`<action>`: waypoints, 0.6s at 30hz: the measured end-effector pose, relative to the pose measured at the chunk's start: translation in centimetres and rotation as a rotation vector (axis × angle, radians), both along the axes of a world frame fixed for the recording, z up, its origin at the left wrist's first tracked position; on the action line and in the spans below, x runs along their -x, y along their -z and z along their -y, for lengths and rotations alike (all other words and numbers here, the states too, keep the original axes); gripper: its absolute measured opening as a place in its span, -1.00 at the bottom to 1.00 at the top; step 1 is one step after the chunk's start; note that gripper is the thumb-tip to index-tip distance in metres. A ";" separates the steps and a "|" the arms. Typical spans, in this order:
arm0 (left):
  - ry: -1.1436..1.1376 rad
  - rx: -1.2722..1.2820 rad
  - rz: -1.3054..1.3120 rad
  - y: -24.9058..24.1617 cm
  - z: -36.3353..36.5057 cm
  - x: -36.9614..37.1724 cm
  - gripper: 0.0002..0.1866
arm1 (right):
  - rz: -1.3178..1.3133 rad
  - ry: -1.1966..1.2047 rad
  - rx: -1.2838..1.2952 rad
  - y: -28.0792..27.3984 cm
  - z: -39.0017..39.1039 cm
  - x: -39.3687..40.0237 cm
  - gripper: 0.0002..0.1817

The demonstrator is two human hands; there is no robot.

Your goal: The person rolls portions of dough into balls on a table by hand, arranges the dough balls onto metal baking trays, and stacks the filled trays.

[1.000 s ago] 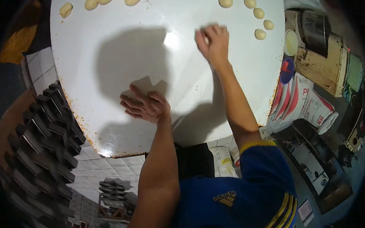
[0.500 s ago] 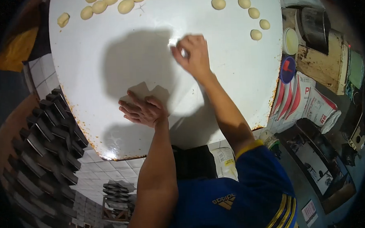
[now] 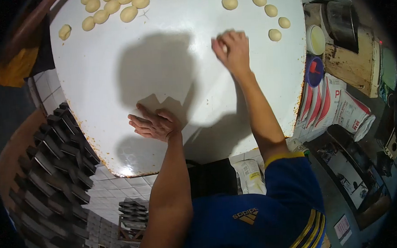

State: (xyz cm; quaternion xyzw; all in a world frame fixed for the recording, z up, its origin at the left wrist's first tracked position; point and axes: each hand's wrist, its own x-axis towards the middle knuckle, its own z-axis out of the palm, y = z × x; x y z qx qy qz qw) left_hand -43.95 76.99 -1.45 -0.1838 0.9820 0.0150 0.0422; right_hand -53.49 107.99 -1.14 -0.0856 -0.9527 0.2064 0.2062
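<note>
My left hand (image 3: 154, 124) is low over the near part of the white table (image 3: 157, 60), its fingers stretched out and spread. I see nothing in it, though the underside of the palm is hidden. Farther out and to the right, my right hand (image 3: 235, 48) has its fingers curled toward the thumb. What lies inside that curl, if anything, cannot be made out. Beyond it, small round dough balls (image 3: 275, 34) sit in a loose curve on the table's right side. A group of larger oval dough pieces (image 3: 128, 14) lies at the far left, with one creased dough piece (image 3: 64, 32) apart.
Rust marks the table's edges. Right of the table are a white tub (image 3: 315, 40), a purple container (image 3: 314, 72) with a red item inside, and printed sacks (image 3: 340, 103). Dark stacked metal pans (image 3: 55, 146) stand at the left. Part of another person shows at the upper left.
My right hand has moved right and slightly away from me, closer to the small dough balls. My left hand stays in nearly the same place. The whole view has shifted slightly.
</note>
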 end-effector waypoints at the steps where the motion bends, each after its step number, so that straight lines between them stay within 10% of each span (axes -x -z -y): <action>1: -0.001 -0.037 -0.012 -0.3 0.0 0.1 -0.20 | -0.037 0.048 0.011 0.2 -0.1 2.0 -0.77; 14: 0.042 -0.034 -0.089 -0.3 -0.1 0.1 -0.21 | 0.400 -0.068 0.682 -6.9 -1.6 -0.8 -0.53; 18: 0.016 -0.003 -0.095 0.3 -0.3 -0.1 -0.20 | 0.125 0.103 0.463 -7.8 -7.1 4.4 -0.53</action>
